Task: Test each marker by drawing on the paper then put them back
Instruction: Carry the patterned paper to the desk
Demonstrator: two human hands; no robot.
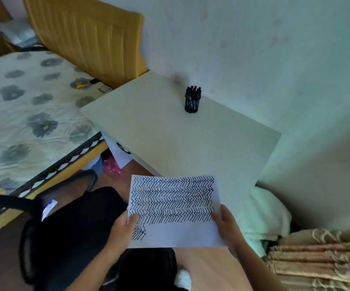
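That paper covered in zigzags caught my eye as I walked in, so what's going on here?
A person holds the paper up with both hands, left hand and right hand each pinching a side edge. It is nearly filled with rows of black zigzag marks. The markers all stand in a black holder on the white table.

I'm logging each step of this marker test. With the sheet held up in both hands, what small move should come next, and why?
Probably lay the paper flat on the white table. The left hand and right hand both grip it in the air short of the table edge, so neither is free, and the markers all stand in their black holder.
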